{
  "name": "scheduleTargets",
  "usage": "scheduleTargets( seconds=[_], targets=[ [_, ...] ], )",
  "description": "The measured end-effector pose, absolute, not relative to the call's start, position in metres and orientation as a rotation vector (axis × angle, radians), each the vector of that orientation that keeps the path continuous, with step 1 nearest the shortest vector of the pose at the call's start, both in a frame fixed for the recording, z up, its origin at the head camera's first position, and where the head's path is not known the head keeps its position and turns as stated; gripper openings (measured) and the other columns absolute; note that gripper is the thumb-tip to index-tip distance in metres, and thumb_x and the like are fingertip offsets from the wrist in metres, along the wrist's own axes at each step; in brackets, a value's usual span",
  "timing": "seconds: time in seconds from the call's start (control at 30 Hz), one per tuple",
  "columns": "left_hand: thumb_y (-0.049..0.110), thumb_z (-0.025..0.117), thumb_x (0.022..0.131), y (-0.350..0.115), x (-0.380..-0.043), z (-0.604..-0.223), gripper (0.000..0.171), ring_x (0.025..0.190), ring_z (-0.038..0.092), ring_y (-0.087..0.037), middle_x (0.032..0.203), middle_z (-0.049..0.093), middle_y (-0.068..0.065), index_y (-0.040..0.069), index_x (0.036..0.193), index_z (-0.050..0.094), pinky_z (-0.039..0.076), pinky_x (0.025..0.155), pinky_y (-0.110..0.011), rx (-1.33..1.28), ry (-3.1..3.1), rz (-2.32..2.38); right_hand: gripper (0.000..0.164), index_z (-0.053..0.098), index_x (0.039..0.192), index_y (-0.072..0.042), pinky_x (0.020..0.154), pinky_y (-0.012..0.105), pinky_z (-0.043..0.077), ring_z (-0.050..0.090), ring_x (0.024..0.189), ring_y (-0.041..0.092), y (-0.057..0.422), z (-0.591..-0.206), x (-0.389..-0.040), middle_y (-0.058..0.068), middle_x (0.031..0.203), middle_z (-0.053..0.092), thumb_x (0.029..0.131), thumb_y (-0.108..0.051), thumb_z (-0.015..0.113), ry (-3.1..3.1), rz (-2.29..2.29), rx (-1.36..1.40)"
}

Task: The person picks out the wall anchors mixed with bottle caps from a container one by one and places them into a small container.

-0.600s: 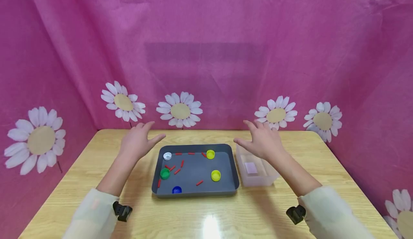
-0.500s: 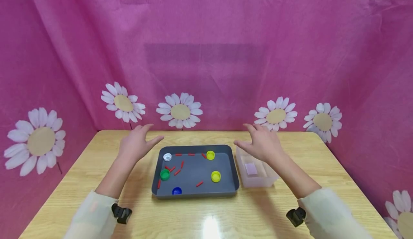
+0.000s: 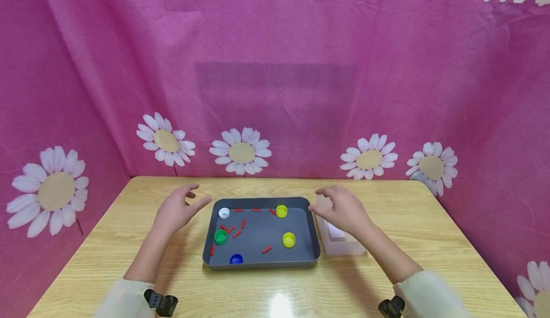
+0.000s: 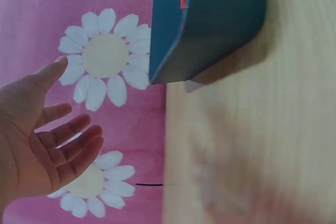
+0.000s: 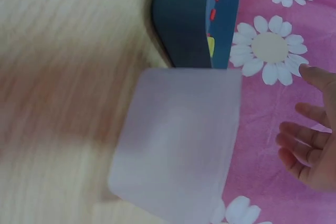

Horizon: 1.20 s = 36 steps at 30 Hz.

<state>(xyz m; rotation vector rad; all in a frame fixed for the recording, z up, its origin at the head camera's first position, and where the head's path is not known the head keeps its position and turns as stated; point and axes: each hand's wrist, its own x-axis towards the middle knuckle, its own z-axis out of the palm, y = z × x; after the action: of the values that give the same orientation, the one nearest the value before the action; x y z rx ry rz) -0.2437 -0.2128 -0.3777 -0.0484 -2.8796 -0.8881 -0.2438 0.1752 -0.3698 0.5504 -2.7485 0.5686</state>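
Observation:
A dark grey tray (image 3: 262, 222) lies on the table between my hands. In it are several red sticks (image 3: 267, 249), a white cap (image 3: 224, 213), a green cap (image 3: 220, 237), a blue cap (image 3: 236, 259) and two yellow caps (image 3: 289, 240). My left hand (image 3: 177, 210) hovers left of the tray, fingers loosely bent, holding nothing. Above the translucent plastic box (image 3: 343, 248), right of the tray, my right hand (image 3: 343, 210) hangs relaxed with nothing in it. The wrist views show both palms bare, the left hand (image 4: 52, 140) and the right hand (image 5: 312, 135).
The box holds a pale block (image 3: 335, 231), partly hidden by my right hand. A wooden table (image 3: 240, 291) carries everything. Behind and at both sides hangs a magenta cloth (image 3: 275, 93) with white daisies.
Both hands have come down a little, and their fingers have bent more. The head view has tilted slightly upward. Tray, caps and sticks keep their places.

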Motion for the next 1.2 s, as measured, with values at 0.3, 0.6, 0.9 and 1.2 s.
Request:
scheduleTargets(
  seconds=[0.3,0.6,0.9,1.2],
  targets=[
    [0.046,0.064,0.083,-0.217,-0.238,-0.402,0.067,0.082,0.062,-0.024,0.112,0.061,-0.022,0.005,0.134,0.047,0.05,0.065,-0.03,0.039,-2.818,-1.241,0.027,0.069,0.1,-0.01,0.064,0.023,0.044,0.054,0.074,0.015,0.159,-0.39,-0.239,0.003,0.086,0.061,0.078,-0.025,0.073,-2.752,0.795,0.696],
    [0.037,0.065,0.085,-0.214,-0.237,-0.423,0.063,0.083,0.059,-0.021,0.113,0.057,-0.022,0.004,0.135,0.046,0.054,0.062,-0.032,0.111,-2.77,-1.499,0.019,0.07,0.095,-0.009,0.056,0.018,0.04,0.043,0.061,0.002,0.138,-0.407,-0.232,-0.002,0.077,0.056,0.079,-0.019,0.073,-2.764,0.878,0.849],
    [0.027,0.064,0.087,-0.21,-0.241,-0.435,0.053,0.082,0.06,-0.021,0.11,0.056,-0.021,0.002,0.131,0.05,0.056,0.064,-0.035,0.128,-2.704,-1.649,0.016,0.071,0.094,-0.01,0.056,0.019,0.038,0.043,0.063,0.004,0.116,-0.419,-0.23,-0.004,0.075,0.055,0.08,-0.019,0.071,-2.831,0.885,0.886],
    [0.02,0.066,0.086,-0.205,-0.239,-0.446,0.047,0.075,0.057,-0.016,0.104,0.06,-0.019,-0.001,0.126,0.054,0.055,0.061,-0.034,0.166,-2.646,-1.745,0.016,0.071,0.094,-0.013,0.058,0.02,0.037,0.044,0.064,0.003,0.095,-0.43,-0.227,-0.008,0.073,0.055,0.082,-0.022,0.069,-2.897,0.83,0.94]
  ],
)
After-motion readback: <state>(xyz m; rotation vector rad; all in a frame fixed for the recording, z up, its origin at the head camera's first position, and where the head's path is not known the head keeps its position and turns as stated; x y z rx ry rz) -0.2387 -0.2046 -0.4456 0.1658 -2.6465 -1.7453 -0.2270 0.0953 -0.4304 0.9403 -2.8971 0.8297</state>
